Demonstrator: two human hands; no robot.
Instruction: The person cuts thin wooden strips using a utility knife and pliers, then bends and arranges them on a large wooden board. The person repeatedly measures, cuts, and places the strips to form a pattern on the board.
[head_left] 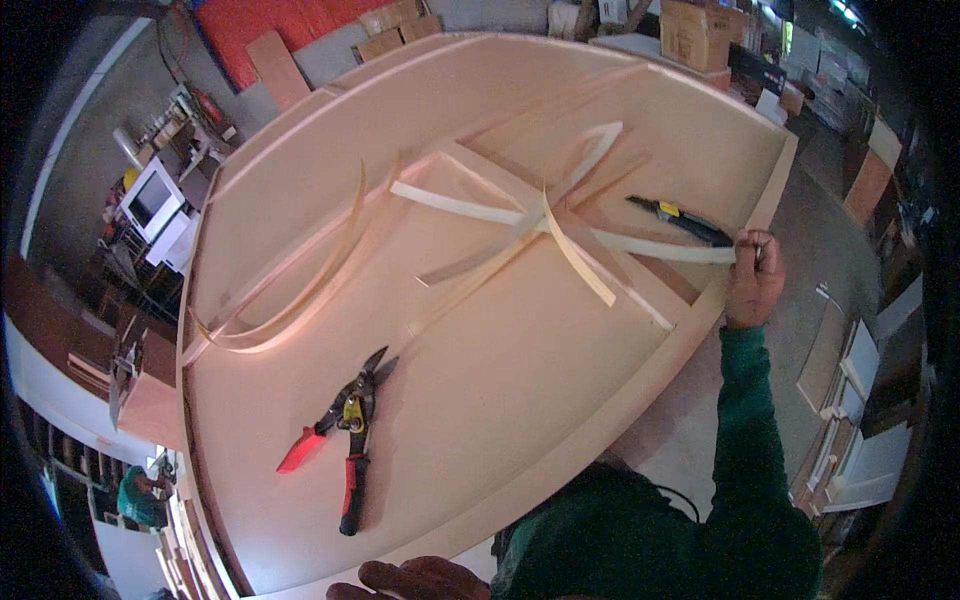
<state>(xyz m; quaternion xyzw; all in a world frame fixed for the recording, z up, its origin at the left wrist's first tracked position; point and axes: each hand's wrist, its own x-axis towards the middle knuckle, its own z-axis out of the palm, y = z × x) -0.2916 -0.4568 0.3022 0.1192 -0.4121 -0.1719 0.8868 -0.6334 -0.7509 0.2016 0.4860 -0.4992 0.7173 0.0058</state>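
Observation:
At the right edge of a large tan panel (500, 400) with raised rims, my right hand (755, 282) has its fingers closed on the end of a pale thin strip (660, 247). That strip runs left toward a tangle of curled strips (540, 215). A black and yellow utility knife (682, 220) lies just left of this hand. My left hand (425, 582) shows only in part at the lower edge, fingers loosely extended with nothing visible in them. Farther in on the panel lie snips (352, 425) with red and black handles, their jaws apart.
A long curved strip (300, 320) lies over the panel's left part. Low wooden ribs (570, 195) cross the panel. Cardboard boxes (695, 38) stand beyond the far edge. Boards (850, 440) lie on the floor at right. Another person (140, 497) in green is at far left.

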